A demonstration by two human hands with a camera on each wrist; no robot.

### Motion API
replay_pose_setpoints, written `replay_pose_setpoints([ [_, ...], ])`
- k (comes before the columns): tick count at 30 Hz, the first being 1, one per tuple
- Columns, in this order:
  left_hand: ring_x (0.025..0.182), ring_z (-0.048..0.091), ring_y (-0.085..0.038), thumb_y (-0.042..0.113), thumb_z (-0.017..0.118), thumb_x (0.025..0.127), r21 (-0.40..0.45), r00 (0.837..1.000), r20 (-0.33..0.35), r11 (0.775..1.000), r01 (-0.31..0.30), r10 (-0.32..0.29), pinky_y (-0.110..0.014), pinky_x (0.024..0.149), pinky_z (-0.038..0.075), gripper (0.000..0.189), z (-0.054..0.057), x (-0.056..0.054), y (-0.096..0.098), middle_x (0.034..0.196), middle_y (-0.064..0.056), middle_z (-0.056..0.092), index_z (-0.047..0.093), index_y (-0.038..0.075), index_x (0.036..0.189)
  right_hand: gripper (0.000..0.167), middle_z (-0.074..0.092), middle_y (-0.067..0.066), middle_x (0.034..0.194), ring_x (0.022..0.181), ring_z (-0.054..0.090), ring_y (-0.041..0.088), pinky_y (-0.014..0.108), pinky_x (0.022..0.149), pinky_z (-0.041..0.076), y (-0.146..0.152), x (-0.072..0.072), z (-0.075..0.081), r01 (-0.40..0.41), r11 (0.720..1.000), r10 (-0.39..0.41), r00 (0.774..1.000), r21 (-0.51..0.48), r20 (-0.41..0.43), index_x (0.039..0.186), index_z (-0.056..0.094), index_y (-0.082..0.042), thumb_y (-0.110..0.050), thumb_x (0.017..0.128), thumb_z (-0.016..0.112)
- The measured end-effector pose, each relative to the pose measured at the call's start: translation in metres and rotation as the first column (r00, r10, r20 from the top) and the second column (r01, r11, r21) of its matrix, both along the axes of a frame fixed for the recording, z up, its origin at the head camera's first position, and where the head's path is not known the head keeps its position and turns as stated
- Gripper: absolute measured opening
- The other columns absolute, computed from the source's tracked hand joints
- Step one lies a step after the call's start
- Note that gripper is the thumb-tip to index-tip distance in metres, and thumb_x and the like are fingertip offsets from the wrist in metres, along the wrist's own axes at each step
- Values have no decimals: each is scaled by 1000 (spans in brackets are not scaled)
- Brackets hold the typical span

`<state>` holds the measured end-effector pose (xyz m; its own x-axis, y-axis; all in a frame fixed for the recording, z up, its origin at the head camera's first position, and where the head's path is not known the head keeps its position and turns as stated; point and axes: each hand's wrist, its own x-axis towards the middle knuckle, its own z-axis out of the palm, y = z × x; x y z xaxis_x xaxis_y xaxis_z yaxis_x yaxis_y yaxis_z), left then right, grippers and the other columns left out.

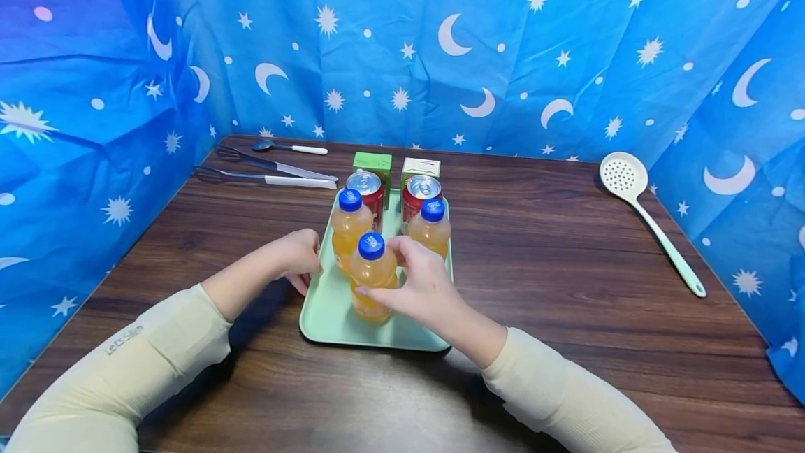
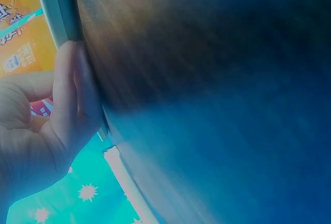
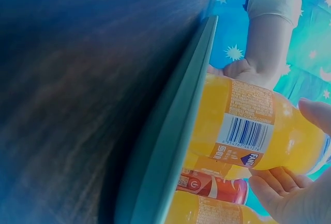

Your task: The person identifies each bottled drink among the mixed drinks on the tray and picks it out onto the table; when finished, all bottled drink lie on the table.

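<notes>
A pale green tray (image 1: 327, 313) lies on the table, holding upright orange soda bottles with blue caps. My right hand (image 1: 428, 285) holds the front orange soda bottle (image 1: 372, 278), thumb on one side and fingers on the other. Its barcode label (image 3: 245, 131) shows in the right wrist view, and its base is low over the tray. Behind it stand a left bottle (image 1: 349, 229) and a right bottle (image 1: 431, 233), the latter partly hidden by my right hand. At the tray's left rim, my left hand (image 1: 297, 257) grips the edge, fingers (image 2: 64, 89) along its outer side.
Two red cans, left (image 1: 365, 184) and right (image 1: 423, 189), stand behind the bottles, with a green carton (image 1: 372, 161) and a white-topped carton (image 1: 421, 165) farther back. Tongs (image 1: 270, 177) and a spoon (image 1: 289, 148) lie back left. A slotted skimmer (image 1: 654, 222) lies right.
</notes>
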<state>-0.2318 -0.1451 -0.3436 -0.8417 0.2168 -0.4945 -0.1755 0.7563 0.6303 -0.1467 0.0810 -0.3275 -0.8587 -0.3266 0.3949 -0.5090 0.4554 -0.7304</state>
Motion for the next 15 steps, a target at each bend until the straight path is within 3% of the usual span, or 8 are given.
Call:
replay_pose_setpoints([
  [6, 55, 60, -23, -12, 57, 76, 5, 1000, -5, 1000, 0, 0, -35, 51, 58, 17, 1, 0, 0, 72, -18, 58, 46, -5, 87, 51, 63, -6, 99, 91, 59, 3, 26, 79, 55, 0, 1, -1, -21, 1000, 21, 999, -10, -30, 108, 57, -10, -25, 68, 85],
  [15, 56, 61, -24, -11, 57, 77, 5, 1000, -9, 1000, 5, -5, -35, 51, 58, 16, 2, 1, 1, 73, -18, 57, 46, -5, 88, 51, 64, -3, 97, 89, 60, 5, 22, 78, 54, 0, 2, -1, -75, 997, 70, 985, -29, -157, 107, 57, -7, -22, 67, 85],
])
